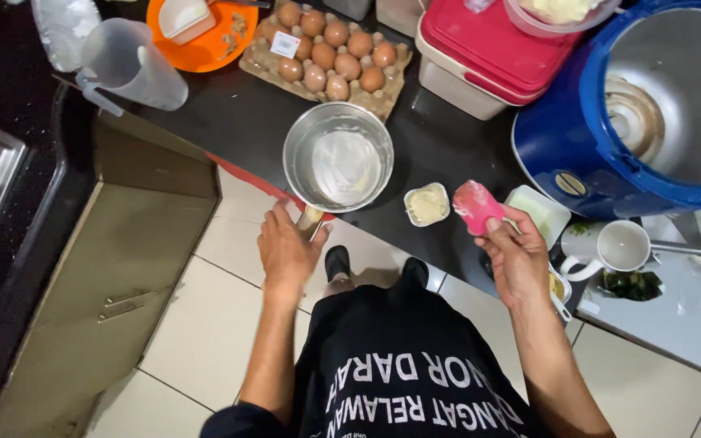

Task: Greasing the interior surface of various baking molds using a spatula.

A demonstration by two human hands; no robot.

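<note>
Left hand [287, 253] is gripping the handle of the steel pan [338, 156] at the counter [436, 150] edge, steadying it. Right hand [517, 258] is pinching a pink spatula [477, 206] beside the small butter dish [427, 203]. Looks like greasing; next move likely needs loading the spatula.

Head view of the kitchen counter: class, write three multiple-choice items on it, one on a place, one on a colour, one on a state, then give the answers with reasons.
1. Where does the egg tray lie?
A. behind the metal pot
B. on the floor
C. inside the blue drum

2. What colour is the spatula?
A. green
B. pink
C. black

3. What does the left hand do?
A. hangs free
B. grips the pot's handle
C. holds an egg

Answers: 1 A, the tray sits farther back on the counter; 2 B, the pink blade shows above the right hand; 3 B, its fingers close round the handle.
</note>
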